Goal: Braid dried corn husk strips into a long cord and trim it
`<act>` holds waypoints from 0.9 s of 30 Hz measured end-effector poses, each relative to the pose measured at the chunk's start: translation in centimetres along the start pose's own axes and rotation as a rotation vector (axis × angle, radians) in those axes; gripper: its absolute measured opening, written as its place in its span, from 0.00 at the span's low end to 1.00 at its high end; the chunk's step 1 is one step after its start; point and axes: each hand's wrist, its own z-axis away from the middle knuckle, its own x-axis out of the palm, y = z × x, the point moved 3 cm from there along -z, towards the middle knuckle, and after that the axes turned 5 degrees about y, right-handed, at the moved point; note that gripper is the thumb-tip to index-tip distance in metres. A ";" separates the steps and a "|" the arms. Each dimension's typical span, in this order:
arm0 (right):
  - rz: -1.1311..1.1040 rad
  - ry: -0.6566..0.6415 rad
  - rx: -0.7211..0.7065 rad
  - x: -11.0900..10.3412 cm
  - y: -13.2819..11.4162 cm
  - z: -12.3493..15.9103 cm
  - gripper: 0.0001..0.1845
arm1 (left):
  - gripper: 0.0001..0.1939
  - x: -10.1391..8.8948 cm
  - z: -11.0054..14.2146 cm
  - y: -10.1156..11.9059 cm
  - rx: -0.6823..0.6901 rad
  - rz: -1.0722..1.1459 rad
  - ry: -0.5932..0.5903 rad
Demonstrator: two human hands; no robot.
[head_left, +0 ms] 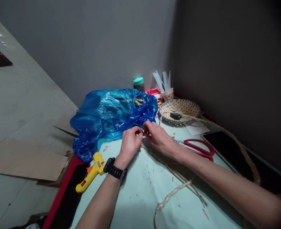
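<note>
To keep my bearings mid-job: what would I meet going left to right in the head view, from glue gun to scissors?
Glue gun, watch, left hand, right hand, scissors.

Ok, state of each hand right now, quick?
Left hand: closed in a pinch; anything held is too small to tell.
Right hand: also pinched closed, close beside it; anything held unclear.
</note>
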 end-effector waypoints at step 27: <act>-0.079 0.010 -0.190 0.0 0.0 0.6 0.11 | 0.03 1.5 0.3 -1.6 -0.154 0.424 -0.198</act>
